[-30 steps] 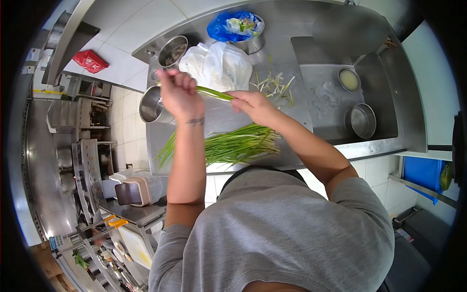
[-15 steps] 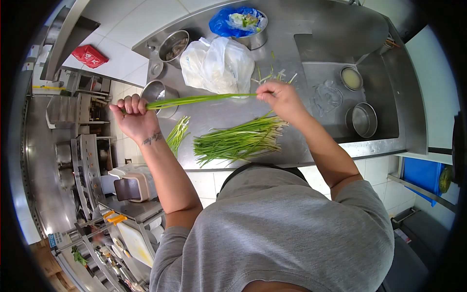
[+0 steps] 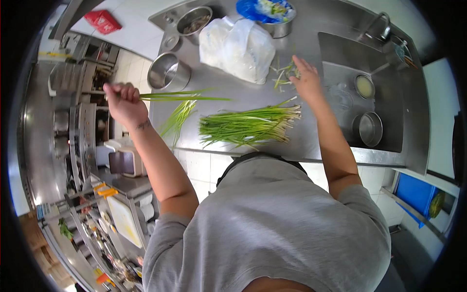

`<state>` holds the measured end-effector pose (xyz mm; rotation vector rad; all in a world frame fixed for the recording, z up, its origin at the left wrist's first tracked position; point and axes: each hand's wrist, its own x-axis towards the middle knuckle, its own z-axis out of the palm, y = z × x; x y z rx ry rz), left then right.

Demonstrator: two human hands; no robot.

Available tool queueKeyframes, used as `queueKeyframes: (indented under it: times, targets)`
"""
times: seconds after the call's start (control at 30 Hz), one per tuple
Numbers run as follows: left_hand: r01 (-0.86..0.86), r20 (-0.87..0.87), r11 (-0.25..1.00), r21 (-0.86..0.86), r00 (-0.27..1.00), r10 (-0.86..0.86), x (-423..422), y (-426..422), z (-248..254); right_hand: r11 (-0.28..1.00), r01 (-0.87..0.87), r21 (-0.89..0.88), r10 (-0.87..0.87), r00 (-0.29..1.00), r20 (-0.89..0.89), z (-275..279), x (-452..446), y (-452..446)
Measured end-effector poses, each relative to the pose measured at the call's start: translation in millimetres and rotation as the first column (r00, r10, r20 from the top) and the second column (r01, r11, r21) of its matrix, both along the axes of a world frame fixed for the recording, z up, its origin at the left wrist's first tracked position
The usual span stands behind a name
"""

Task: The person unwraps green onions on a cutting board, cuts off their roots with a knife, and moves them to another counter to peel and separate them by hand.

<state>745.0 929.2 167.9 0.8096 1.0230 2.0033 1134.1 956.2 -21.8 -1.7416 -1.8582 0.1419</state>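
Note:
My left hand (image 3: pixel 127 104) is closed around a few long green chives (image 3: pixel 187 98), whose free ends point right over the counter. My right hand (image 3: pixel 307 82) has its fingers stretched out, at a small heap of chive trimmings (image 3: pixel 282 78); whether it touches them I cannot tell. Between the hands and my body lies a thick pile of chives (image 3: pixel 248 125), pale ends to the right. A smaller bunch of chives (image 3: pixel 178 118) rests to its left, below the held ones.
Behind stand a filled white plastic bag (image 3: pixel 238 51), an empty metal pot (image 3: pixel 169 73), a pot with dark contents (image 3: pixel 194 23) and a pot lined with a blue bag (image 3: pixel 279 28). At right is a sink (image 3: pixel 335 63) holding a metal bowl (image 3: pixel 368 129) and a bowl of cloudy liquid (image 3: pixel 364 87).
My right hand has let go of the chive ends and moved right to the trimmings, its fingers spreading. My left hand still holds the chives. The head view has shifted.

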Motion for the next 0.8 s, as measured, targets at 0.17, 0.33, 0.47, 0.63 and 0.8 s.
queueKeyframes:
  times: [0.17, 0.33, 0.47, 0.63, 0.8]
  targets:
    - [-0.336, -0.914, 0.910, -0.243, 0.394, -0.098, -37.0, 10.2, -57.1, 0.978, -0.159, -0.134, 0.120, 0.959, -0.255, -0.5, 5.4, -5.8]
    - [-0.311, -0.873, 0.819, -0.481, 0.090, -0.479, -47.5, 7.4, -181.3, 0.979, -0.149, -0.141, 0.114, 0.967, -0.228, -4.9, 2.0, -15.1]
    - [-0.257, -0.896, 0.867, -0.427, -0.012, -0.445, 22.5, -26.0, -236.5, 0.985, -0.110, -0.131, 0.066, 0.951, -0.303, 2.5, 10.9, -22.8]
    - [0.076, -0.822, 0.819, -0.568, -0.090, -0.562, 112.1, -66.4, -254.4, 0.976, -0.101, -0.193, 0.027, 0.935, -0.354, -10.2, 24.3, -30.5]
    - [0.144, -0.728, 0.714, -0.685, -0.160, -0.667, 133.9, -73.0, -254.0, 0.925, -0.171, -0.341, -0.030, 0.858, -0.513, -8.0, 17.7, -35.8]
